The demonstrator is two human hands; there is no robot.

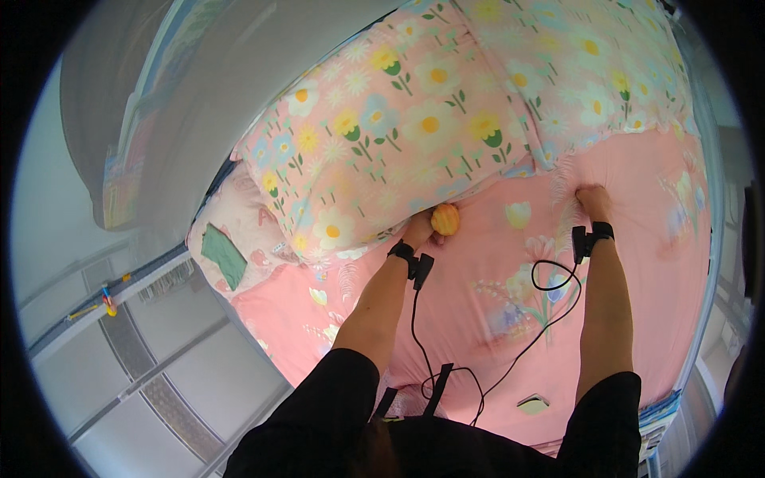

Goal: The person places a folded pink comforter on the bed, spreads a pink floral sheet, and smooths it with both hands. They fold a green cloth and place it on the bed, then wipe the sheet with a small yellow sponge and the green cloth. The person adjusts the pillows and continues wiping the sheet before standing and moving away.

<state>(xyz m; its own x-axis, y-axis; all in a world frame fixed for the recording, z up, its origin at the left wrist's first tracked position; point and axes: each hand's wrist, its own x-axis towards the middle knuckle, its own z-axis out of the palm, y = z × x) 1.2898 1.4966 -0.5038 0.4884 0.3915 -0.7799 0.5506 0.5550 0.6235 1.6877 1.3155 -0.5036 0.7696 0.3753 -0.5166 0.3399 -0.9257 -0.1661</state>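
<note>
My left hand [420, 229] grips a small yellow-orange ball-like thing [445, 218] on the pink bed sheet [478, 319], right at the edge of the flowered quilt [414, 119]. My right hand [593, 201] presses down on the pink sheet near the quilt's lower edge, fingers closed on the fabric, which puckers around it. Both wrists carry black bands with cables trailing toward my body.
A pink pillow [247, 231] with a green patch lies at the bed's left end. A grey tiled floor [159, 374] lies to the left. A small light tag [532, 404] rests on the sheet near my right knee.
</note>
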